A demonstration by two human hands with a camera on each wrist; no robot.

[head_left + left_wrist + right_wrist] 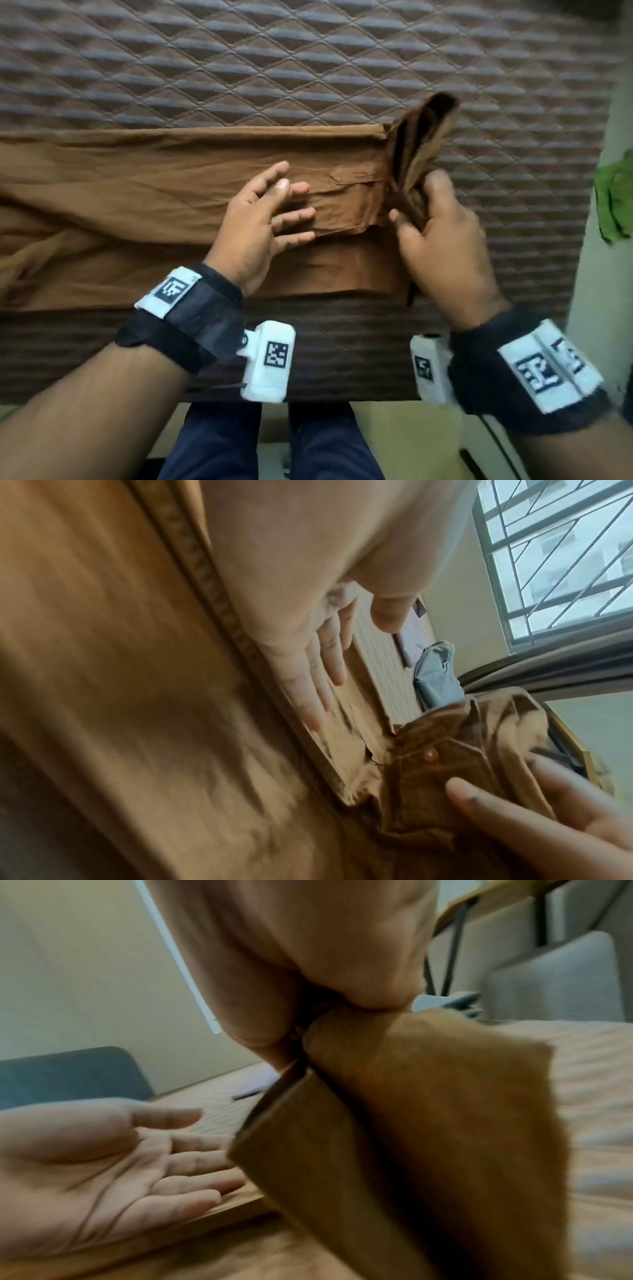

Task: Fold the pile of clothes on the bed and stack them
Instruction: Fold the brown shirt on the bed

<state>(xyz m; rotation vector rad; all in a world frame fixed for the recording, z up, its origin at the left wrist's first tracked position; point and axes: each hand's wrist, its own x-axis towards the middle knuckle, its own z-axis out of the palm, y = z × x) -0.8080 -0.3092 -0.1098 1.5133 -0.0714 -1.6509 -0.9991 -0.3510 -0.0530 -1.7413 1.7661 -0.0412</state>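
Note:
Brown trousers (154,192) lie lengthwise across the bed, folded along their length. My right hand (416,205) grips the waistband end (423,137) and holds it lifted and bent upward at the trousers' right end; in the right wrist view the thumb and fingers pinch this flap (411,1123). My left hand (291,212) is spread with straight fingers just left of the flap, by the back pocket (356,176). In the left wrist view its fingers (318,674) lie along the cloth, and a button (430,756) shows on the lifted waistband.
The bed has a quilted brown cover (274,61); its near edge runs by my legs (274,445). A green cloth (615,202) lies off the bed's right side. A blue-grey garment (438,677) sits farther along the bed, below a barred window (565,547).

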